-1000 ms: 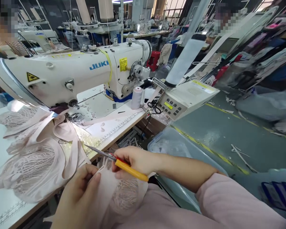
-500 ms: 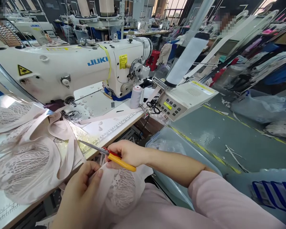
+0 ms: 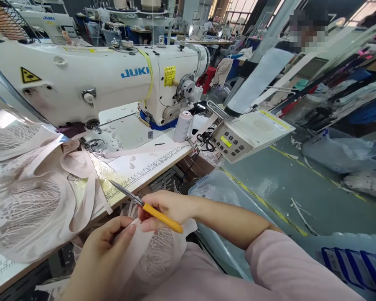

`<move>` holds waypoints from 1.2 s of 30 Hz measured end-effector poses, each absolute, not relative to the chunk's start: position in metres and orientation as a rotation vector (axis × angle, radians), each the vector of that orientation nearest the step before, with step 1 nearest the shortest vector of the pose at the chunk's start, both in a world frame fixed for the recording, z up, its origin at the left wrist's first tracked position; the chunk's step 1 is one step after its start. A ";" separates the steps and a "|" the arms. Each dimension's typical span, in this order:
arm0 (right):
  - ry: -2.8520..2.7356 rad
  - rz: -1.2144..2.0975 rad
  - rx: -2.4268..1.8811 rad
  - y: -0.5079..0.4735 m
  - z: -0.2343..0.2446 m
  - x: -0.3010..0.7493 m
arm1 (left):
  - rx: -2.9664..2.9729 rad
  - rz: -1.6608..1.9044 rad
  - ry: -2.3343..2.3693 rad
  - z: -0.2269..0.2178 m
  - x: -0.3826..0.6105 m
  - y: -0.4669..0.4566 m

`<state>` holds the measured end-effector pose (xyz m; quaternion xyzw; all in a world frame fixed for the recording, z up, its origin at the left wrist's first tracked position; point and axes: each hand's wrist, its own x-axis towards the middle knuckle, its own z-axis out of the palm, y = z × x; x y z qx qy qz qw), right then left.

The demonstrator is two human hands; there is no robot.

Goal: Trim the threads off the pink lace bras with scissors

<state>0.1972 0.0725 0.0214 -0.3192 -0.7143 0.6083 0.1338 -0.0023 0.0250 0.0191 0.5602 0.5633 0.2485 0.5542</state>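
Observation:
My left hand [image 3: 105, 248] pinches the edge of a pale pink lace bra [image 3: 160, 253] between thumb and fingers, just in front of my body. Close beside it, my right hand [image 3: 172, 204] is closed around scissors with an orange handle [image 3: 163, 218]. The blades look closed and point up and left, toward the table edge. My right fingertips also meet the bra's edge near my left thumb. More pale pink lace bra pieces [image 3: 34, 209] lie heaped on the table to the left, with straps running under the sewing machine [image 3: 113, 79].
The sewing table's edge [image 3: 156, 175] carries a printed ruler. A thread cone [image 3: 183, 126] and control panel [image 3: 238, 136] stand at the machine's right. Below my right arm is a clear plastic bin [image 3: 216, 188]. A person [image 3: 310, 29] appears at the back right.
My view has shifted slightly. The scissors have turned a little in my right hand, and their red part is now hidden. Both hands stay at the bra's edge.

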 end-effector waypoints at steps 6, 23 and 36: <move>-2.603 1.531 -0.724 0.076 0.004 0.219 | 1.019 0.661 1.226 0.013 -0.001 0.021; -2.906 1.210 -1.290 0.055 0.024 0.218 | 1.116 0.705 1.376 0.009 -0.006 0.025; -2.823 1.198 -1.397 0.054 0.027 0.216 | 1.111 0.629 1.273 0.003 -0.011 0.029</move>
